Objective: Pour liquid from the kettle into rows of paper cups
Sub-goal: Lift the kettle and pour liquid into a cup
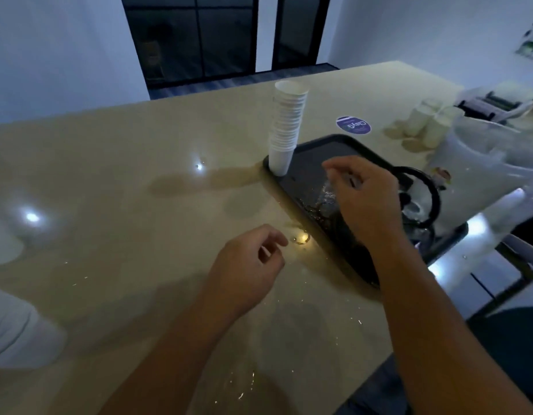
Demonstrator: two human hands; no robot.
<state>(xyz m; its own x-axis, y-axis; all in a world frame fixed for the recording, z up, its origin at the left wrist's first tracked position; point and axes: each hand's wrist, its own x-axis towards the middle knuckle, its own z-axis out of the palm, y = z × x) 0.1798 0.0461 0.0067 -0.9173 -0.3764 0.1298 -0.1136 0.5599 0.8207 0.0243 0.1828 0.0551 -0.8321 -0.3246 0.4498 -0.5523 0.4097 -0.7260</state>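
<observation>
A tall stack of white paper cups (pixel 284 127) stands upright on the far left corner of a black tray (pixel 311 163). The kettle (pixel 421 202), with a black loop handle, sits at the tray's right side, partly hidden behind my right hand. My right hand (pixel 364 199) hovers over the wet middle of the tray, fingers loosely curled, holding nothing. My left hand (pixel 247 268) hangs above the beige table just left of the tray, fingers relaxed and empty. Water glistens on the tray surface.
The beige table (pixel 124 175) carries water droplets near its front. A round purple sticker (pixel 353 125) lies behind the tray. White jars (pixel 421 119) and a large pale container (pixel 483 163) stand at the right. A blurred white object (pixel 2 241) sits at the left edge.
</observation>
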